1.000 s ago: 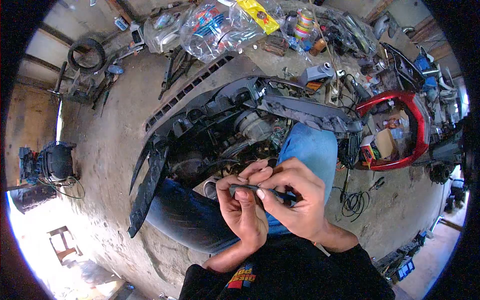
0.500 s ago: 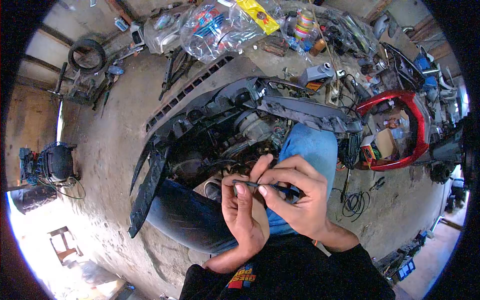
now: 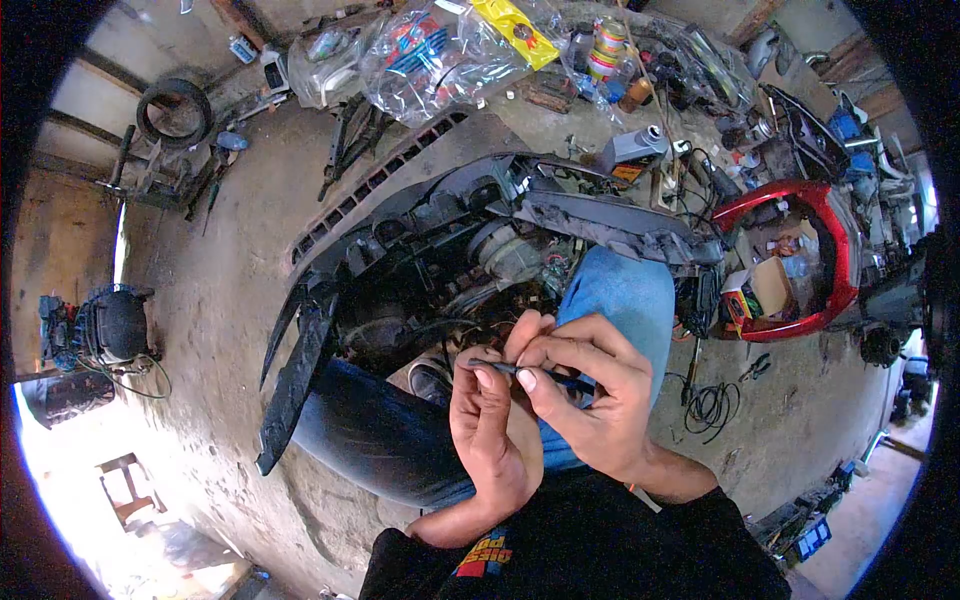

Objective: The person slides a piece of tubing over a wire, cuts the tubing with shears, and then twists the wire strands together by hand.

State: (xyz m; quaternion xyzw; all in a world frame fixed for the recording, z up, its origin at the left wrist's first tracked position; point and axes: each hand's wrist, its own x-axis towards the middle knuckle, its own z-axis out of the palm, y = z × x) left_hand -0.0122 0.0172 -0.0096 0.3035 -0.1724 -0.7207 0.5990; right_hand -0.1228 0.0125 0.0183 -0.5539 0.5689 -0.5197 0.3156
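My left hand (image 3: 487,430) and my right hand (image 3: 585,395) meet in front of my chest, above my knees in blue jeans (image 3: 620,290). My right hand pinches a thin dark screwdriver (image 3: 500,368) between thumb and fingers, its blue handle (image 3: 572,383) lying in the palm. The left thumb and fingers press at the tool's tip end; something small may sit there, but it is hidden. Just beyond the hands lies a dismantled black scooter body panel (image 3: 420,230) with exposed wiring and parts (image 3: 505,255).
A red scooter body frame (image 3: 835,250) holding a cardboard box stands at the right. Coiled black cable (image 3: 710,405) lies on the concrete floor. Plastic bags (image 3: 430,50), tins and tools crowd the far side. A tyre (image 3: 175,105) and an engine (image 3: 110,325) sit at the left.
Both hands shifted slightly up and right. My left fingers, earlier folded over the tool, now stand more upright with the thumb at its tip. The screwdriver stays in my right hand.
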